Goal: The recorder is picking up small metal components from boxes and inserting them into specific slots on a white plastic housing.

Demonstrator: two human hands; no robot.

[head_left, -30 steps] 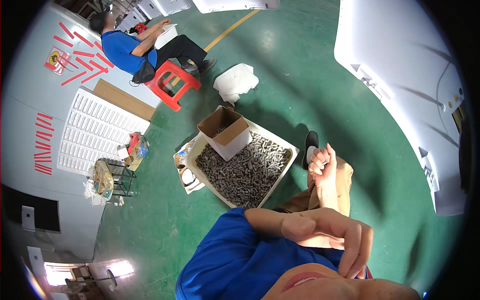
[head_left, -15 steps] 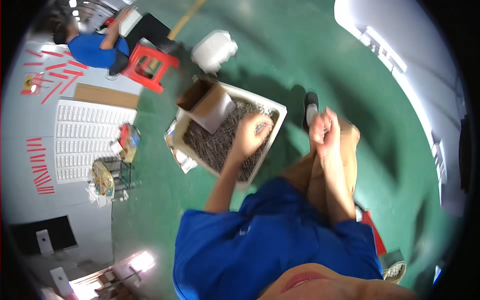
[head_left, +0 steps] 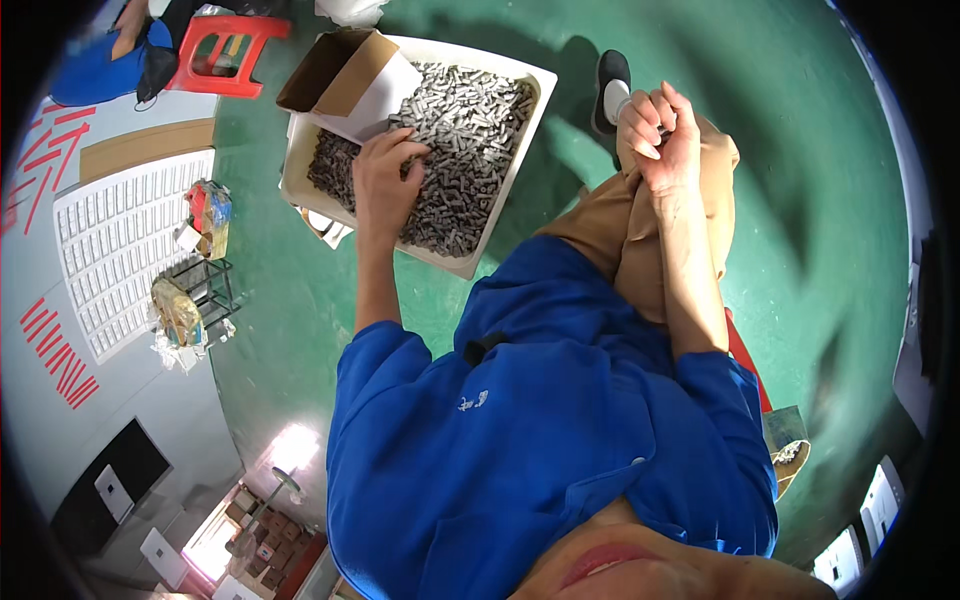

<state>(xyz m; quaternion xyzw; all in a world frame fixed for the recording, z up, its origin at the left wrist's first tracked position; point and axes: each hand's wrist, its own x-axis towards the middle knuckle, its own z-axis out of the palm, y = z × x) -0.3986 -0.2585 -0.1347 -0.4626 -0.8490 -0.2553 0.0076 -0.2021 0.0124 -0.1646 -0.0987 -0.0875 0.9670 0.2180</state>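
Observation:
A cream-coloured plastic tub holds a heap of short grey metal cylinders. Over the tub's left part, my left hand reaches down to the pieces with bent fingers. Its thumb stands apart from the fingertips, and I see nothing held there. My right hand is raised above my knee, palm up, with the fingers curled in. Something small and dark shows between those fingers, too hidden to name. A white and brown open cardboard box rests tilted on the tub's upper left corner, just beyond my left hand.
A red plastic stool stands at the far left beside another person in blue. A white bag lies on the green floor past the tub. By my right side is a container with small pale pieces.
My view has shifted, so the tub sits higher in the picture. My left hand has moved left across the heap, close to the box. The right hand stays raised and curled.

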